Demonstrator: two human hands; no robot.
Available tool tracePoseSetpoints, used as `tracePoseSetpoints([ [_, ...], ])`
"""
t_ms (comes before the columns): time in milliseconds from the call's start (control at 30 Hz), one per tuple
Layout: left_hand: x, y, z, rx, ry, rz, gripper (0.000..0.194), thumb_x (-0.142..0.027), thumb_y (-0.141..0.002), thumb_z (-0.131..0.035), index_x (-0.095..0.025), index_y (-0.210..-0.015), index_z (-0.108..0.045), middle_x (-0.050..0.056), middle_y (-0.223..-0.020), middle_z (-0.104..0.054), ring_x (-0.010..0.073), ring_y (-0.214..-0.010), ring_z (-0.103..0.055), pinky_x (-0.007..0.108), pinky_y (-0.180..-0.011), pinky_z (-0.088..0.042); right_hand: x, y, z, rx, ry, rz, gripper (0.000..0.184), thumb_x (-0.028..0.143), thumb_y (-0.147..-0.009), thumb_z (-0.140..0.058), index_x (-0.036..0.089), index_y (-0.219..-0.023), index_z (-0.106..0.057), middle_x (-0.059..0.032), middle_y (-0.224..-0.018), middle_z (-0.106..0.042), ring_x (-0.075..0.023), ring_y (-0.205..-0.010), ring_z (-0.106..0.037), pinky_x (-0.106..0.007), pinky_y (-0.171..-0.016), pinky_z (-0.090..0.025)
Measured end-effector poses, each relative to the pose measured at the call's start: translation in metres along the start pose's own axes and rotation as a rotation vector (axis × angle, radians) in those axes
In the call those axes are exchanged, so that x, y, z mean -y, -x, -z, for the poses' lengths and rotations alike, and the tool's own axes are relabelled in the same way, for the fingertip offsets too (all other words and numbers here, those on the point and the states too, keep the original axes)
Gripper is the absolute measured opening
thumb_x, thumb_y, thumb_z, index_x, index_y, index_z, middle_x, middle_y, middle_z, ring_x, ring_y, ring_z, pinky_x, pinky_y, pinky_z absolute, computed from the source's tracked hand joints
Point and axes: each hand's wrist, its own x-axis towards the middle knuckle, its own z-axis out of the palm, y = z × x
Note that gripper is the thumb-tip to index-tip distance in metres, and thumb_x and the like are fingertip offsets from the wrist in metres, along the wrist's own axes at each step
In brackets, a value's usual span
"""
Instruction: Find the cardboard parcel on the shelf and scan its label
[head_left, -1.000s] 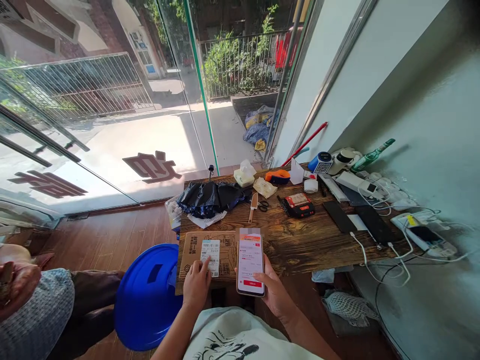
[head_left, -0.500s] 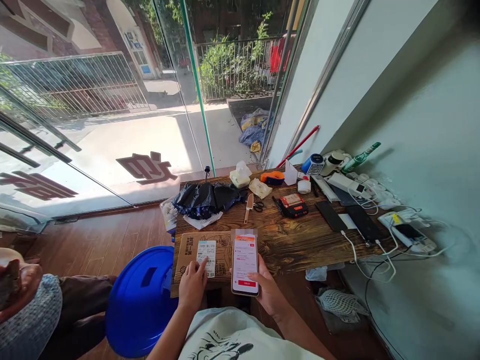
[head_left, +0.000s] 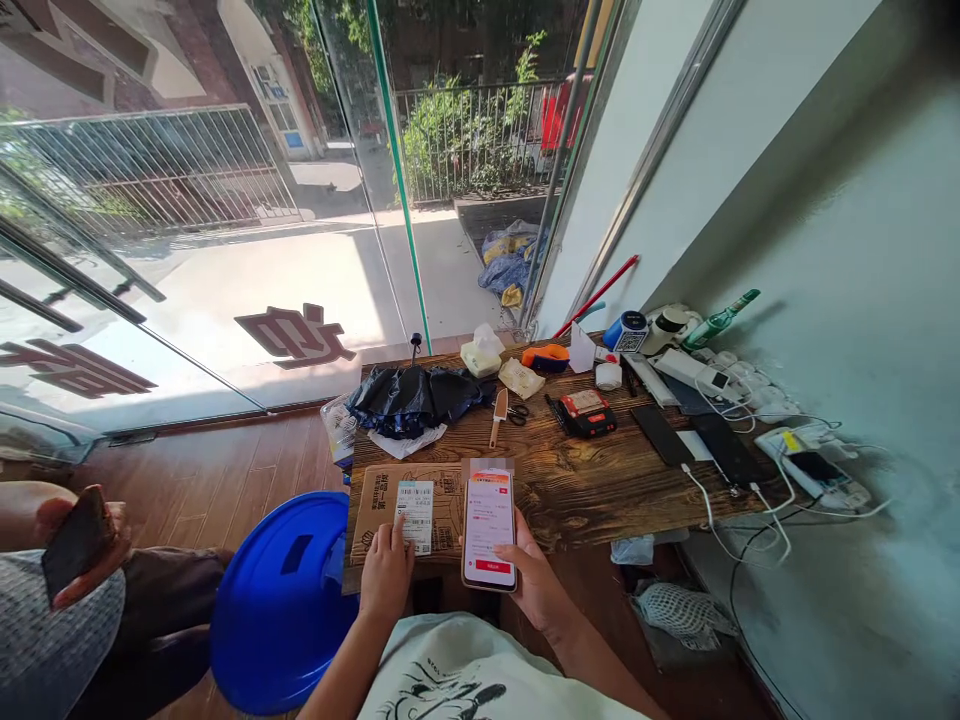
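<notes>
My right hand (head_left: 531, 572) grips a smartphone (head_left: 488, 535) from its right side, with the thumb over the lit screen. White and red blocks show on that screen, and its top edge is blurred. To its left, a flat brown cardboard box (head_left: 448, 495) lies on the wooden table (head_left: 585, 490). A white shipping label (head_left: 415, 508) with barcodes is stuck on the box. My left hand (head_left: 386, 570) rests open at the front edge of the box, index fingertip on the left part of the label. The phone covers the right end of the box.
A knife (head_left: 499, 418), black scissors (head_left: 517, 412) and a folded dark umbrella (head_left: 420, 398) lie farther back. Charging cables (head_left: 705, 500) hang over the right edge. A blue stool (head_left: 281, 600) stands at left, near a seated person's hand holding a dark phone (head_left: 75, 545).
My left index finger has slid left across the label, while my right hand keeps the smartphone in place. At left, the other person's hand has raised and turned their phone.
</notes>
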Motion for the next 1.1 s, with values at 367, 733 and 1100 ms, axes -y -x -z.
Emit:
tracePoseSetpoints([
  [367,0.002,0.001,-0.007,-0.035,0.007,-0.002,0.037,-0.02,-0.09,-0.04,-0.008,-0.123,-0.051,0.012,-0.103,-0.06,0.0211,-0.096,-0.056,0.037,-0.09,-0.047,-0.001,0.001,-0.002,0.065,0.026,0.029,0.069,0.02,-0.065,-0.068,0.028,-0.126,-0.036,-0.0075,-0.114,-0.067,-0.0283,-0.104,-0.064,-0.048,-0.089,-0.047],
  [733,0.002,-0.003,0.0,0.018,0.012,-0.01,0.039,-0.019,-0.091,-0.038,-0.007,-0.125,-0.05,0.013,-0.105,-0.058,0.0212,-0.097,-0.055,0.035,-0.089,-0.046,-0.006,-0.003,0.002,0.1,0.058,0.055,0.078,0.016,-0.06,-0.071,0.03,-0.128,-0.033,-0.0084,-0.12,-0.064,-0.029,-0.108,-0.062,-0.049,-0.092,-0.046],
  [1100,-0.006,-0.01,0.021,0.199,0.003,-0.006,0.047,-0.016,-0.09,-0.034,-0.012,-0.136,-0.044,0.013,-0.105,-0.057,0.0216,-0.098,-0.055,0.036,-0.093,-0.044,-0.006,-0.005,0.005,0.098,0.096,0.059,0.078,0.014,-0.063,-0.068,0.03,-0.129,-0.03,-0.0087,-0.121,-0.064,-0.0284,-0.112,-0.06,-0.051,-0.096,-0.043],
])
